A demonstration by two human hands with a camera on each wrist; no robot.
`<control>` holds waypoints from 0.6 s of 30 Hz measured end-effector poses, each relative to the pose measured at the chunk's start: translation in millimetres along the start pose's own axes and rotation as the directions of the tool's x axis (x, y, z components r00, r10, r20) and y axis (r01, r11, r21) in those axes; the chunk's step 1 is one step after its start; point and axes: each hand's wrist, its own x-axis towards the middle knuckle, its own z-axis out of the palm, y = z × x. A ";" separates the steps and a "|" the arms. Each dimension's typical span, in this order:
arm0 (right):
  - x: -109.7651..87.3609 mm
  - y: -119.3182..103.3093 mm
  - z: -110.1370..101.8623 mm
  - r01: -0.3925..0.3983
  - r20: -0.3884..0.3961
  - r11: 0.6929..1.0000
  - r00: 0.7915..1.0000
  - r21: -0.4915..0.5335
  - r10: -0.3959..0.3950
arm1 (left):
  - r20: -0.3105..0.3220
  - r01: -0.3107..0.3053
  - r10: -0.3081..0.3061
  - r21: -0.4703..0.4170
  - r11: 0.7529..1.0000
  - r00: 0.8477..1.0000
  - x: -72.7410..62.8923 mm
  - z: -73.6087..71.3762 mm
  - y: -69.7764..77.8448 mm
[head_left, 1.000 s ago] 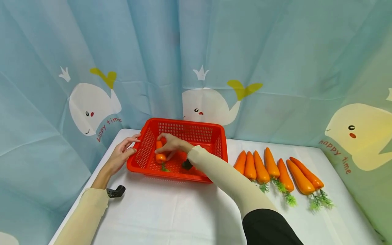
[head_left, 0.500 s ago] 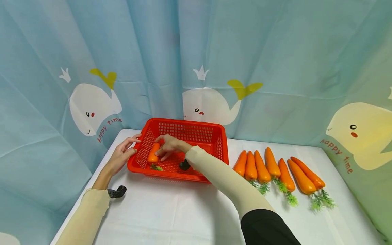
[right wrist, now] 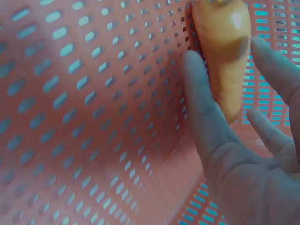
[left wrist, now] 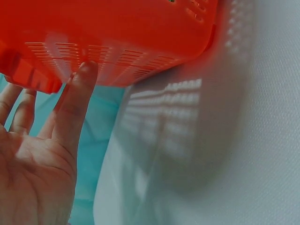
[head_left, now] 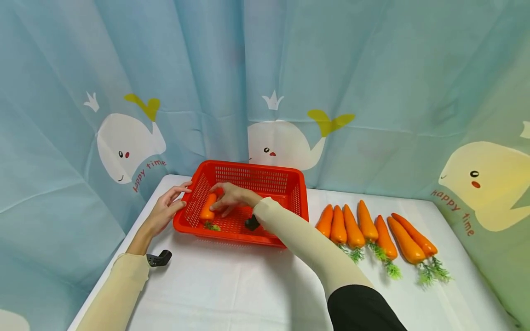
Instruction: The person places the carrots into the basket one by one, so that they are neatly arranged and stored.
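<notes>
Carrot [head_left: 207,209], tapered, orange: lying along left wall of red plastic basket [head_left: 252,174]; holding right hand [head_left: 230,196] spread nearer, left hand [head_left: 162,211] spread outside.

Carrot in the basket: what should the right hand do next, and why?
Probably lift the right hand away: the carrot already lies in the red basket, the hand's fingers look spread beside it, and other carrots lie on the table.

On the table [head_left: 198,289] before you stands the basket [head_left: 248,177], your left hand [head_left: 163,209] at its left side and your right hand [head_left: 230,196] inside, beside a carrot [head_left: 207,208] lying along the left wall [head_left: 195,202]. Right of the basket lie seven more carrots [head_left: 366,222]; behind hangs a curtain [head_left: 273,50].
</notes>
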 end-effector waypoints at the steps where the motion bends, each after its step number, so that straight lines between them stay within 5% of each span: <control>1: -2.8 0.0 -1.5 0.006 0.001 1.000 1.000 -0.019 -0.006 | -0.001 0.002 -0.002 0.000 1.000 1.000 0.3 0.3 -0.3; 6: -23.3 -3.9 -11.6 0.054 0.011 0.991 0.999 -0.124 -0.053 | -0.002 0.008 -0.008 0.000 1.000 1.000 0.6 0.9 0.5; 11: -49.6 -7.6 -28.2 0.110 -0.002 0.951 0.993 -0.289 -0.116 | -0.003 0.009 -0.009 0.004 1.000 1.000 0.3 1.2 0.4; 18: -100.2 -7.3 -56.3 0.204 -0.034 0.810 0.963 -0.550 -0.266 | -0.008 0.013 -0.013 -0.009 1.000 1.000 0.6 0.9 2.2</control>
